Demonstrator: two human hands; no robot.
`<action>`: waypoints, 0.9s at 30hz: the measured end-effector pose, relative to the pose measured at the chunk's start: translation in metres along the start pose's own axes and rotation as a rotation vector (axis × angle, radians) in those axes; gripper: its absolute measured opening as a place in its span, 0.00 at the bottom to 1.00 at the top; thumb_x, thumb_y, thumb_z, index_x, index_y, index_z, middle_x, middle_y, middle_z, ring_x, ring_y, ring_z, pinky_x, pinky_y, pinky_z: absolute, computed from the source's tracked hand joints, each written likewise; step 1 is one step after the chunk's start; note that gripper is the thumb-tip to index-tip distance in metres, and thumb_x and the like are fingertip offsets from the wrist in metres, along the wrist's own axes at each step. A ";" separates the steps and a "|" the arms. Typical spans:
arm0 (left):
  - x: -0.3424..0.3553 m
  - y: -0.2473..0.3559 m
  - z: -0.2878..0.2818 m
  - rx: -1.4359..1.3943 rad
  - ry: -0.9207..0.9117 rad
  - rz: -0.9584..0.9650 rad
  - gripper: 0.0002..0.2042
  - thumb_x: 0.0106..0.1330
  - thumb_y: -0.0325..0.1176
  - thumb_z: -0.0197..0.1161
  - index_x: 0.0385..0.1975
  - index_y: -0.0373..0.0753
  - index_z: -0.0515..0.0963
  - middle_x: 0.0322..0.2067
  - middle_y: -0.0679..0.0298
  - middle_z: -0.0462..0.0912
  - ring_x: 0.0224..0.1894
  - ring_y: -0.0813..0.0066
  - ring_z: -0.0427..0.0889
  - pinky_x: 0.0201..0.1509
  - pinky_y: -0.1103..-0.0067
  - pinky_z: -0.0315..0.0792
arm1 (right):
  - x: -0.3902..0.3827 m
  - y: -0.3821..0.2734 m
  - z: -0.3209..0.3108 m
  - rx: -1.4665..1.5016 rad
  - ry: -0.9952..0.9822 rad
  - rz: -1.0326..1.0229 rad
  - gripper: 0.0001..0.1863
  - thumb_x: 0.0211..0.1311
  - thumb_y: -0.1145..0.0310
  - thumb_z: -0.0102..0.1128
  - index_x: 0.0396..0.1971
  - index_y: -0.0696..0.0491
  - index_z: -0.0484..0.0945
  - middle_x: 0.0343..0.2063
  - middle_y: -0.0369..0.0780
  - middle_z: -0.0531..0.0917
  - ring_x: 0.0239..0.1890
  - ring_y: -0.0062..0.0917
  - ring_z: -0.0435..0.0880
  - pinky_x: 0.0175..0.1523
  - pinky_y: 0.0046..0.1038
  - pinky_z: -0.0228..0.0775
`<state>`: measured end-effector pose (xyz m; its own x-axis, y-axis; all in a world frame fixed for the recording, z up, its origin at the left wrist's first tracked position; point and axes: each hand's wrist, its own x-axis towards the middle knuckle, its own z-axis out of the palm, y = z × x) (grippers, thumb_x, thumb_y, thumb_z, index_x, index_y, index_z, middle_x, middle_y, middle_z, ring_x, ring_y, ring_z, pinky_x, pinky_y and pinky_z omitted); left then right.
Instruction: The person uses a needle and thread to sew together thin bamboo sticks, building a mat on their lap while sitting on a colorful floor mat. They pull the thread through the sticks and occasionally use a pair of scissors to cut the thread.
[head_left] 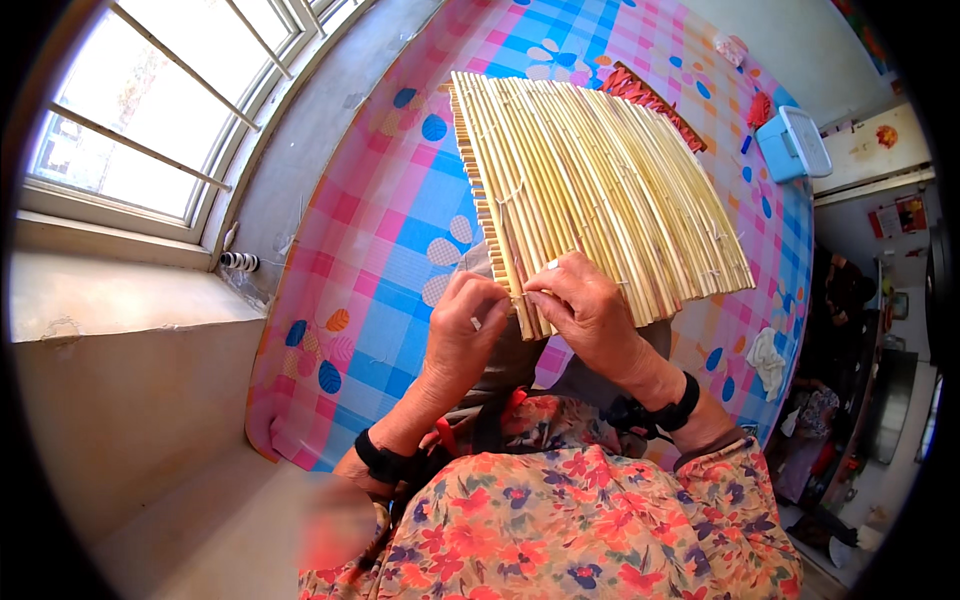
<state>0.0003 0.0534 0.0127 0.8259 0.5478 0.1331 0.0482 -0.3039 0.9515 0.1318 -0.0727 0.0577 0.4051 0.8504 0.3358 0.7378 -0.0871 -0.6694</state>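
A mat of pale yellow plant stalks (pixel 610 190), laid side by side and tied in rows with thin cord, lies over my legs. At its near left corner my left hand (pixel 465 325) is closed, thumb and finger pinched beside the stalk ends. Close by on the right, my right hand (pixel 592 308) is closed too, its fingertips pressed against the outermost stalks. Whatever thin thing the fingertips hold is too small to make out. Small white bands show on a finger of each hand.
I sit on a checked, flowered sheet (pixel 370 230). A red-strung wooden frame (pixel 665 100) lies beyond the mat. At right are a blue bin with a pale lid (pixel 785 145) and a white cloth (pixel 766 360). A barred window (pixel 150 100) and wall ledge stand left.
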 end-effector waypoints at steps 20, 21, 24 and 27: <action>0.011 0.017 -0.010 -0.305 -0.139 -0.453 0.08 0.64 0.31 0.63 0.30 0.32 0.79 0.22 0.71 0.76 0.22 0.88 0.70 0.25 0.88 0.64 | -0.013 -0.012 -0.006 -0.023 -0.060 0.111 0.06 0.53 0.73 0.63 0.28 0.54 0.75 0.27 0.42 0.76 0.32 0.39 0.79 0.37 0.36 0.72; 0.011 0.018 -0.010 -0.279 -0.144 -0.451 0.09 0.65 0.33 0.62 0.29 0.32 0.79 0.21 0.71 0.75 0.22 0.88 0.70 0.24 0.88 0.63 | -0.012 -0.012 -0.007 -0.018 -0.056 0.105 0.05 0.54 0.74 0.63 0.29 0.54 0.74 0.27 0.42 0.76 0.31 0.39 0.79 0.36 0.36 0.72; 0.015 0.013 -0.013 -0.226 -0.186 -0.408 0.14 0.68 0.39 0.60 0.28 0.32 0.79 0.18 0.72 0.73 0.19 0.88 0.68 0.22 0.87 0.61 | -0.008 -0.017 -0.008 0.011 -0.054 0.052 0.05 0.54 0.76 0.62 0.30 0.55 0.74 0.26 0.43 0.77 0.28 0.38 0.79 0.33 0.34 0.72; 0.019 0.022 -0.017 -0.295 -0.241 -0.488 0.18 0.69 0.43 0.58 0.27 0.32 0.79 0.16 0.73 0.70 0.17 0.88 0.66 0.20 0.87 0.58 | -0.007 -0.022 -0.007 0.039 -0.051 -0.030 0.07 0.54 0.79 0.62 0.32 0.56 0.75 0.26 0.43 0.77 0.27 0.37 0.80 0.31 0.31 0.71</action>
<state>0.0076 0.0707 0.0408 0.8532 0.3674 -0.3702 0.3233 0.1845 0.9281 0.1161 -0.0809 0.0750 0.3542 0.8777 0.3228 0.7272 -0.0415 -0.6851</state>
